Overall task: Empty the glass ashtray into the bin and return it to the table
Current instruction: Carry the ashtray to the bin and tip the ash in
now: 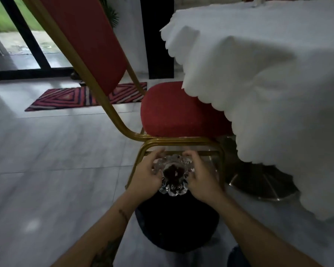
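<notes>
Two bare hands are holding one glass ashtray [173, 175] in the lower middle of the view, and the whole picture is tilting and a little blurred. Far left, a striped red rug [69, 98] is lying on the pale tiled floor [46, 160] in front of dark-framed glass doors [27, 41]. Moving right, a red chair [172, 110] with a gold metal frame is leaning across the view, its seat tucking partly under the cloth's edge. Below the seat rail, the left hand [146, 175] is curling its grip round the ashtray's left rim, fingers [158, 153] reaching over the far edge. The ashtray is sitting between both hands, roughly level, with a dark mass showing in its bowl. Directly under it, a round black bin [176, 224] is standing on the floor. The right hand [201, 177] is closing its grip on the ashtray's right rim. Farther right, a white scalloped tablecloth [268, 83] is draping over the table and hanging low, with a metal table base [262, 185] showing beneath it.
</notes>
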A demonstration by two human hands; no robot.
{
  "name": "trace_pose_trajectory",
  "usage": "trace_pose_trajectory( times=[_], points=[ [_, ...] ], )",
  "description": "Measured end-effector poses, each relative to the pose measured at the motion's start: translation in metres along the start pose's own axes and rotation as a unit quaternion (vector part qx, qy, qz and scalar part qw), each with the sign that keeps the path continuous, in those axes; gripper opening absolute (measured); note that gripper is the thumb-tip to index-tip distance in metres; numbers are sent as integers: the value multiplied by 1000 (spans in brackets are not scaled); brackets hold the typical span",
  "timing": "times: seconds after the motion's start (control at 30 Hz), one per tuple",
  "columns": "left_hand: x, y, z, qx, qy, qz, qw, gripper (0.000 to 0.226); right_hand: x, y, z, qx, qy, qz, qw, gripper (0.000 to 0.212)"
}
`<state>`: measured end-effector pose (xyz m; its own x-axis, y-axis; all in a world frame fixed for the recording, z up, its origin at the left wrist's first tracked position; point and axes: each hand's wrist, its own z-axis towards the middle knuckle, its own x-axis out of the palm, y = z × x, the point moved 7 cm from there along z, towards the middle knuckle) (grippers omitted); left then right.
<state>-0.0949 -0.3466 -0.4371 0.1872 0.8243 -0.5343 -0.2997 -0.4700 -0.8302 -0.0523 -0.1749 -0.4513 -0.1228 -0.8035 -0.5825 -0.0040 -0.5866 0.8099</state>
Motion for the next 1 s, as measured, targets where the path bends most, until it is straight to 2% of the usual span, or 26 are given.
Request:
trace_pose_trajectory(
  times=[0.13,0.27,0.43,0.57,0.7,0.87,1.0],
  points=[
    [7,2,-10,-25,19,7,999,47,9,-3,-22,-7,-14,-23,1000,77],
    [9,5,-14,-25,52,-22,998,54,18,-9,-28,-20,-33,-30,999,78],
    [12,12,-19,15,47,11,999,46,27,-19,-22,-52,-15,-38,998,54],
    [16,7,-32,72,56,80,993,42,26,-18,-24,-62,19,-51,997,47],
    [18,8,-40,109,42,148,982,47,25,-19,-24,-85,38,-71,993,48],
    [21,14,-49,131,20,158,979,45,27,-14,-33,-212,-6,-158,964,61],
    [25,16,-57,148,21,162,975,56,31,-17,-35,-250,33,-207,945,73]
  ],
)
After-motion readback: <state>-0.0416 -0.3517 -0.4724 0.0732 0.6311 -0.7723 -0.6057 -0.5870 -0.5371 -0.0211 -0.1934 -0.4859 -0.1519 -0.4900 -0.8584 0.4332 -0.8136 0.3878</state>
